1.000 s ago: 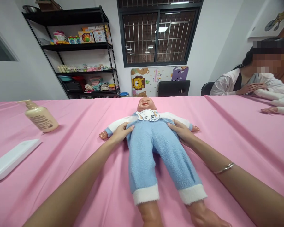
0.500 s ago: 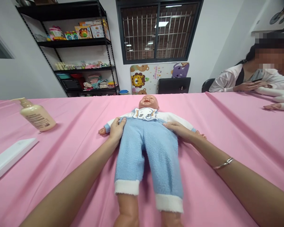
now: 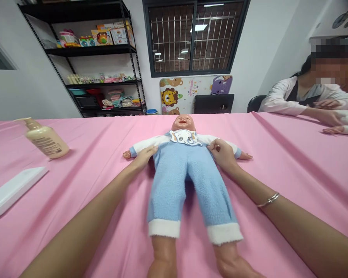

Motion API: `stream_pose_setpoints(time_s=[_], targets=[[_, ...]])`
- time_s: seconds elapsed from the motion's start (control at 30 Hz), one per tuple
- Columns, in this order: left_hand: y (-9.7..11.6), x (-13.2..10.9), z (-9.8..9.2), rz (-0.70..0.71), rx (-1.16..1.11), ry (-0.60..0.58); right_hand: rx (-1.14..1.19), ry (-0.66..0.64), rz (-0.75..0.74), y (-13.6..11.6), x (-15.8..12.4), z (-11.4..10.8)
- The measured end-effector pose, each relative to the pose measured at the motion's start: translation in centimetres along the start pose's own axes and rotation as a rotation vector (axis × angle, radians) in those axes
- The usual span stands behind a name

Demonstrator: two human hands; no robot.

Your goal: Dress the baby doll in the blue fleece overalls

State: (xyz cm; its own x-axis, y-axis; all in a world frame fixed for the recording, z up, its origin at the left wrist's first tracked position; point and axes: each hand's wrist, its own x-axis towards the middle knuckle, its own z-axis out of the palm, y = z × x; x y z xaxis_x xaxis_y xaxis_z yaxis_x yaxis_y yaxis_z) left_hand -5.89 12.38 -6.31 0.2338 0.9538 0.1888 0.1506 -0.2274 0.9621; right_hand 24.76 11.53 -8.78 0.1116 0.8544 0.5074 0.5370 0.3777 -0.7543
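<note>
1. The left hand (image 3: 143,157) lies open and flat against the side of the baby doll (image 3: 178,185), at the blue fleece suit, not gripping.
2. The right hand (image 3: 222,154) curls on the suit below the opposite sleeve; I cannot tell whether it grips.
3. The doll lies on its back, mid-table, head near the far edge of the pink-covered table (image 3: 292,162).
4. A pump bottle (image 3: 45,139) and a white phone (image 3: 14,192) lie by the left edge.
5. A seated person (image 3: 284,98) rests both forearms at the right edge.

I'm in what looks like a baby-care training room. A baby doll (image 3: 176,185) lies on the pink-covered table (image 3: 292,162) before me. Left of the barred window (image 3: 194,38) stands a black metal shelf (image 3: 89,49) of toys and baby supplies. Below the window leans a cartoon-animal play mat (image 3: 179,94); right of it, another person (image 3: 290,96) sits at the table.
</note>
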Motion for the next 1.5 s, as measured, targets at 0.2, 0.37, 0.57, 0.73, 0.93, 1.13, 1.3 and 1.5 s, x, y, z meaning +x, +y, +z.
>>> stream_pose_setpoints(time_s=[0.2,0.37,0.57,0.73,0.93,1.13,1.3,1.5], targets=[[-0.8,0.2,0.3,-0.061,-0.214,0.145,-0.094,0.108,-0.288,-5.8,-1.9,-0.4],[-0.8,0.5,1.2,0.044,-0.094,0.255,0.001,-0.676,-0.754,-14.7,-8.2,-0.5],[-0.7,0.5,1.3,0.03,-0.05,0.279,-0.241,-0.59,-1.018,-16.8,-12.7,0.6],[-0.9,0.7,1.2,0.035,0.01,0.268,-0.052,-0.617,-1.037,-17.1,-12.6,0.8],[-0.3,0.5,1.3,0.102,0.21,0.157,-0.012,-0.37,-0.561,-12.8,-6.3,0.5],[0.7,0.1,1.1,0.146,0.093,0.281,0.013,-0.011,0.108,-3.1,-1.0,-0.4],[0.2,0.0,1.3,0.129,0.282,0.087,0.138,-0.346,0.227,-1.0,-0.3,-2.0],[-0.1,-0.1,1.2,0.127,0.337,0.196,0.163,-0.233,0.202,-0.5,0.1,-2.1]])
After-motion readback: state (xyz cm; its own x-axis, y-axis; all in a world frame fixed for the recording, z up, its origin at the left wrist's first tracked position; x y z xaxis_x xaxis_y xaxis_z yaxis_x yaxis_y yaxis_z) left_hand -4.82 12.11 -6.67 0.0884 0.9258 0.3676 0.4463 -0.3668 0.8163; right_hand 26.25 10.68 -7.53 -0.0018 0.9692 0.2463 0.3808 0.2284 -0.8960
